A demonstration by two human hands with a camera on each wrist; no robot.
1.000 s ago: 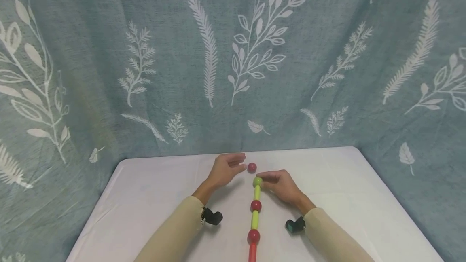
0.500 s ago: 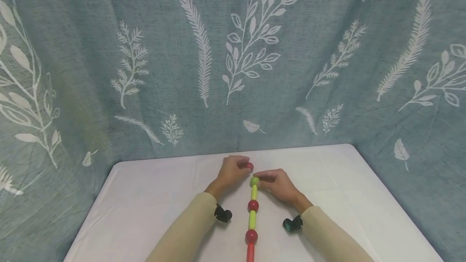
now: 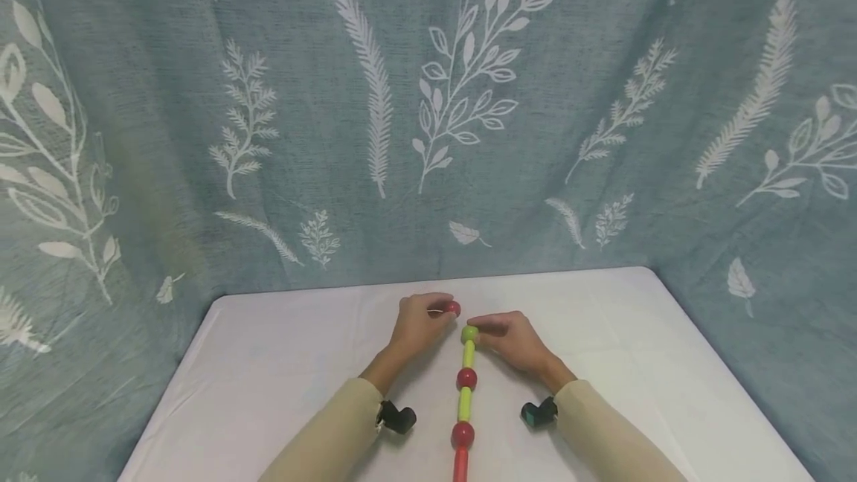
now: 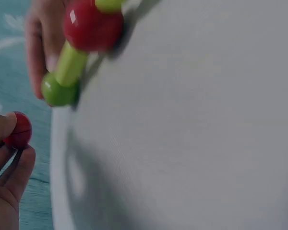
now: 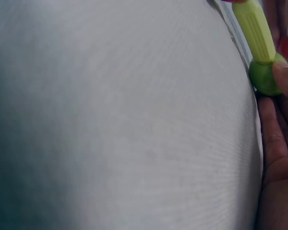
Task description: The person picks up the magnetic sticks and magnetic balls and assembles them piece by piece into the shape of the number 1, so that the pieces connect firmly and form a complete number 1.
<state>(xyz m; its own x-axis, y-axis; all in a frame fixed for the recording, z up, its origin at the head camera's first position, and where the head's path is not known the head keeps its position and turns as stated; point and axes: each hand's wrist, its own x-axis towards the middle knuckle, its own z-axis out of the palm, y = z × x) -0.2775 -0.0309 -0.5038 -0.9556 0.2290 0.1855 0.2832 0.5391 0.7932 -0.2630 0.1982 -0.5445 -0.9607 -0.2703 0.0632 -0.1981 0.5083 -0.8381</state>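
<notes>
My left hand (image 3: 416, 329) pinches a small red ball (image 3: 454, 309) between thumb and fingers; in the left wrist view a dark seam line crosses this red ball (image 4: 20, 129). To its right, my right hand (image 3: 514, 341) holds a green ball (image 3: 469, 334), thumb on one side and fingers on the other. That green ball (image 5: 264, 77) caps a ribbed yellow-green stick (image 5: 254, 31). The stick belongs to a straight chain of balls and sticks, with one red ball (image 3: 466, 378), another yellow-green stick (image 3: 465, 405) and a larger-looking red ball (image 3: 463, 434) nearer me.
A red stick (image 3: 460, 465) continues the chain past the lower edge of the head view. The chain lies on a white-covered table (image 3: 288, 363). A blue-green curtain (image 3: 402, 236) with white leaf patterns hangs behind and at both sides.
My left hand has reached the loose red ball, taken it between thumb and fingers, and drawn it slightly left. My right hand stays on the green ball; the head view has shifted a little.
</notes>
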